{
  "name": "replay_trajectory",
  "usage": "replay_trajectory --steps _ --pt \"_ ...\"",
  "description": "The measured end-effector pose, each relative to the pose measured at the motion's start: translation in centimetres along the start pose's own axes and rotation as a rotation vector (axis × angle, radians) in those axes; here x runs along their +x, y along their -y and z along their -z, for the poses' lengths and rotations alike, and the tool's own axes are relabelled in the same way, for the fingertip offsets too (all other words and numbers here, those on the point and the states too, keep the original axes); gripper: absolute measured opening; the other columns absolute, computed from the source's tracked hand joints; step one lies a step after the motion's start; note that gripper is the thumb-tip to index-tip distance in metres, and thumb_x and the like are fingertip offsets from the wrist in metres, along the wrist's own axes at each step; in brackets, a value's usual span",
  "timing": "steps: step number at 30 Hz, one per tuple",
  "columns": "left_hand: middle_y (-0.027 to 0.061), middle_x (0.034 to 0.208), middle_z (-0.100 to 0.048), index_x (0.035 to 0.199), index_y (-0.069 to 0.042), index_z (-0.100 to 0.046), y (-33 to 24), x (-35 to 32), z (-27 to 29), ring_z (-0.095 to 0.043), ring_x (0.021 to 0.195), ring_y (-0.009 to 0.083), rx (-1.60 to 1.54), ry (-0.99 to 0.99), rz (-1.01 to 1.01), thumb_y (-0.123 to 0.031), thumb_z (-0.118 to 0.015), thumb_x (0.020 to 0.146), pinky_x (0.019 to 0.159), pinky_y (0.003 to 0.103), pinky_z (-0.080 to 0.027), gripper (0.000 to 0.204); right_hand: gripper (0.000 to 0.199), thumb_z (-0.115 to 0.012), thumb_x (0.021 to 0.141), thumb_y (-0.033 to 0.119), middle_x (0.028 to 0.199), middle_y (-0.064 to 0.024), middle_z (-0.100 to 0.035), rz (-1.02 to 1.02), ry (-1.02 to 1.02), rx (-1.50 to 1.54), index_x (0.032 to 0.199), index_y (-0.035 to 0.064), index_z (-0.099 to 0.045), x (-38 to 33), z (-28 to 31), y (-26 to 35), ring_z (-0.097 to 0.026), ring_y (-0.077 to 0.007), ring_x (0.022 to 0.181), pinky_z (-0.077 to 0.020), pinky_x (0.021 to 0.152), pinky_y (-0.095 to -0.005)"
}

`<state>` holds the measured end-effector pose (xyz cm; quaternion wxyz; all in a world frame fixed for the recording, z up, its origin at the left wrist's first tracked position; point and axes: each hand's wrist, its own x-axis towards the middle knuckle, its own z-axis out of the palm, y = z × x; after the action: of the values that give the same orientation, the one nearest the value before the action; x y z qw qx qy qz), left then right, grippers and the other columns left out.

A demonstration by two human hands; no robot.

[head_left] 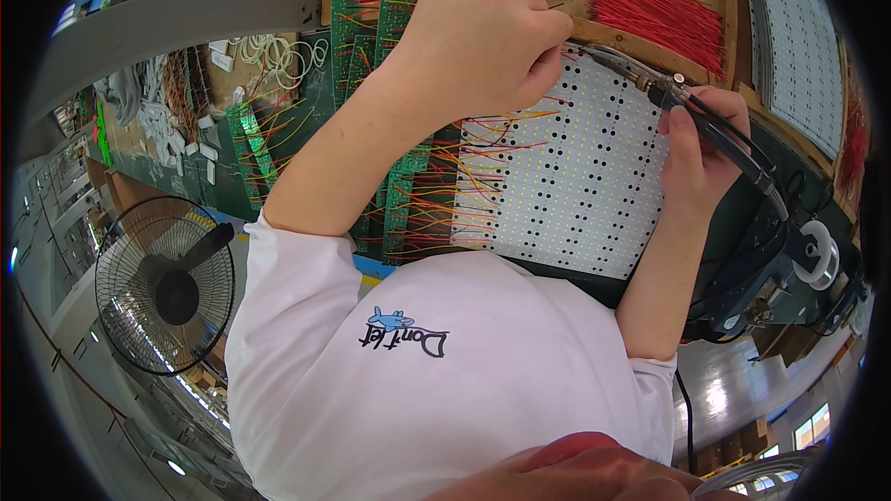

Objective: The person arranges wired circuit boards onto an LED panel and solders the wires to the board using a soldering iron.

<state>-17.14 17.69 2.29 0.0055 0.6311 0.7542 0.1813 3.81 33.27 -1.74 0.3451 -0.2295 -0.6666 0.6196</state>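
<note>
Left hand (478, 46): closed, fingertips pinching thin wires at the far edge of the panel. Right hand (698, 153): closed around a soldering iron (719, 130), black handle, metal tip pointing left onto the panel's far right corner.

Panel (566, 176): flat white board, rectangular, gridded with small pale dots and rows of black holes; lies centre, between the hands.

Circuit boards (371, 19): narrow green strips, overlapped in rows left of the panel, bristling with red and yellow wires.

Red wires (654, 5): loose bundle in a wooden tray (650, 42), far right.

Fan (167, 283): black wire cage, round, near left, well apart.

White shirt (427, 380): soft cloth, fills the near middle.

Spool (817, 255): white, round, right.
</note>
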Motion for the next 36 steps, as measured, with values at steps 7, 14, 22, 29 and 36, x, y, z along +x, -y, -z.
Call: replay_trajectory --steps 7,14,22,29,36 --pt "0.0036 0.067 -0.063 0.073 -0.011 -0.064 -0.1 0.0 0.2 -0.063 0.062 0.0275 -0.003 0.023 0.004 -0.017 -0.067 0.075 0.054 0.040 -0.049 0.007 0.021 -0.070 0.084 -0.004 0.085 -0.0078 -0.064 -0.046 -0.075 0.209 0.101 -0.0014 -0.058 0.1 -0.2 0.5 -0.061 -0.0115 0.065 -0.0488 0.059 -0.0233" --pt "0.0059 0.069 -0.062 0.076 -0.009 -0.063 0.3 -0.1 0.4 -0.063 0.064 0.0288 -0.020 0.006 -0.040 -0.016 -0.067 0.077 0.057 0.041 -0.050 0.008 0.021 -0.068 0.085 -0.003 0.090 -0.0108 -0.064 -0.054 -0.097 0.332 0.103 -0.0022 -0.058 0.2 0.2 0.5 -0.061 -0.0142 0.065 -0.0485 0.057 -0.0255" --pt "0.0057 0.078 -0.063 0.098 -0.013 -0.064 0.3 0.0 0.6 -0.063 0.067 0.0296 -0.046 0.018 -0.083 -0.016 -0.068 0.086 0.059 0.041 -0.050 0.013 0.021 -0.067 0.084 -0.001 0.090 -0.0115 -0.063 -0.075 -0.137 0.400 0.103 -0.0027 -0.058 0.3 0.5 0.3 -0.060 -0.0152 0.066 -0.0482 0.057 -0.0259" --pt "0.0032 0.086 -0.058 0.095 -0.015 -0.065 0.4 0.0 0.4 -0.062 0.079 0.0273 -0.007 0.044 -0.202 -0.015 -0.073 0.082 0.068 0.040 -0.051 0.015 0.020 -0.065 0.084 -0.003 0.087 -0.0105 -0.064 -0.104 -0.182 0.443 0.102 -0.0022 -0.059 0.5 0.6 0.8 -0.060 -0.0156 0.063 -0.0484 0.057 -0.0254" --pt "0.0009 0.107 -0.060 0.091 -0.017 -0.067 -1.6 -1.8 1.1 -0.055 0.105 0.0289 0.026 -0.186 -0.088 -0.007 -0.077 0.075 0.091 0.044 -0.044 0.021 0.018 -0.065 0.084 -0.003 0.087 -0.0087 -0.064 -0.135 -0.197 0.499 0.102 -0.0011 -0.060 0.5 1.0 0.6 -0.060 -0.0143 0.063 -0.0482 0.056 -0.0245"
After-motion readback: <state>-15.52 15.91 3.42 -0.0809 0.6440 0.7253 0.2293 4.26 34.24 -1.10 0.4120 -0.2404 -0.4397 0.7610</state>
